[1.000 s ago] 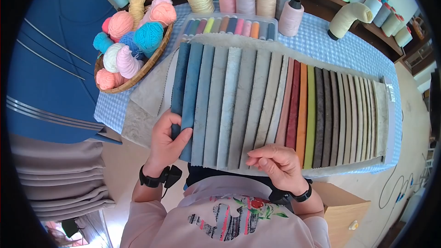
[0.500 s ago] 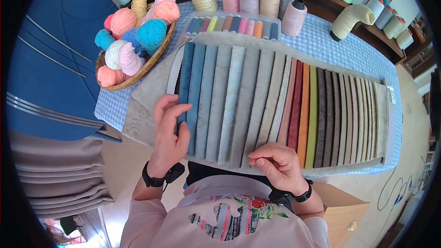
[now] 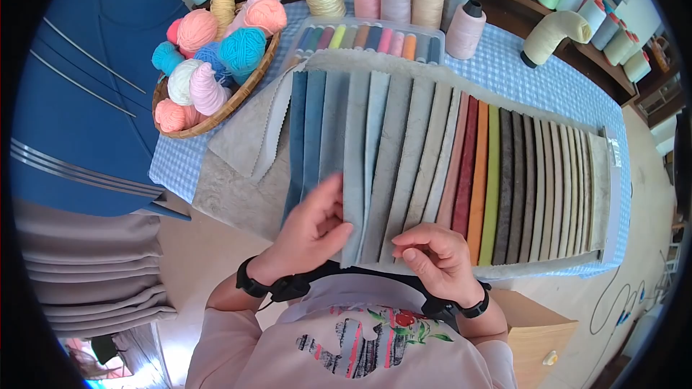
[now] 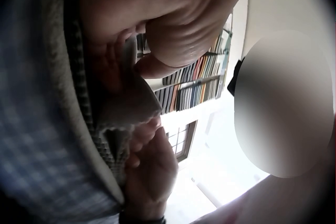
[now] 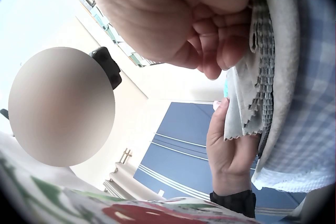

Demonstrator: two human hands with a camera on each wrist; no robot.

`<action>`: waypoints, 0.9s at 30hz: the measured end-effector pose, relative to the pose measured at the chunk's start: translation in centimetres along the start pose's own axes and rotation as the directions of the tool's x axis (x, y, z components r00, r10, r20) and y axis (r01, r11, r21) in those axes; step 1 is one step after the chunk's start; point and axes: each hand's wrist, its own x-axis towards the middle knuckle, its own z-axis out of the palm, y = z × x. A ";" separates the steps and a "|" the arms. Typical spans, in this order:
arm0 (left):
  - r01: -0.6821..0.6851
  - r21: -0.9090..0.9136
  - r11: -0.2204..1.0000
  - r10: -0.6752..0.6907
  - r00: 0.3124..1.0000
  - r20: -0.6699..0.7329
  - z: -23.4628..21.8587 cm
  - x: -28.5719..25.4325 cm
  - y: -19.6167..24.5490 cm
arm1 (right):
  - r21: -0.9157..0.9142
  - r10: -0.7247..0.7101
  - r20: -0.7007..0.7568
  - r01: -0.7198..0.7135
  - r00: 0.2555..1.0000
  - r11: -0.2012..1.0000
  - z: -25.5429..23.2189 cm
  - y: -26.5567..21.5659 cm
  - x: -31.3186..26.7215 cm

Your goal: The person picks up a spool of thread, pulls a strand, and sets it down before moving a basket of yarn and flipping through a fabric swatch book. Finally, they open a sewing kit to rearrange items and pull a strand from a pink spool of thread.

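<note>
A row of overlapping fabric swatches (image 3: 400, 166) runs from blue at the left through grey, red, orange and green to beige. My left hand (image 3: 306, 238) grips the lower part of a grey-blue swatch (image 3: 354, 194), thumb in front and fingers behind. In the right wrist view, the left hand (image 5: 233, 155) has its thumb against a pale swatch (image 5: 239, 119) with a zigzag edge. The left wrist view shows fabric (image 4: 131, 106) between the two hands. My right hand (image 3: 440, 263) rests at the swatches' lower edge, fingers loosely curled, holding nothing visible.
A wicker basket (image 3: 241, 96) of yarn balls stands at the left on the checked tablecloth (image 3: 497, 65). Behind the swatches lie a clear case (image 3: 346, 23) of coloured spools and several thread cones (image 3: 465, 31). A wooden box (image 3: 537, 331) is below, right.
My left hand released the blue swatches, moved right and took hold of a grey-blue one further along. The leftmost swatches shifted, baring more of the pale zigzag-edged piece. My right hand stayed nearly still.
</note>
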 end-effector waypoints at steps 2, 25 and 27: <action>0.098 0.248 0.964 -0.112 0.993 0.042 0.4 0.1 1.2 | 0.133 0.084 -0.037 -0.078 0.996 0.988 0.2 0.1 -0.4; -0.284 0.312 0.907 0.158 0.914 0.373 2.5 1.6 2.7 | 0.222 0.140 -0.130 -0.108 0.982 0.969 0.4 0.0 -0.1; -0.126 0.169 0.977 0.070 0.950 0.304 1.7 0.9 2.3 | 0.240 0.148 -0.147 -0.110 0.978 0.965 0.4 0.2 -0.3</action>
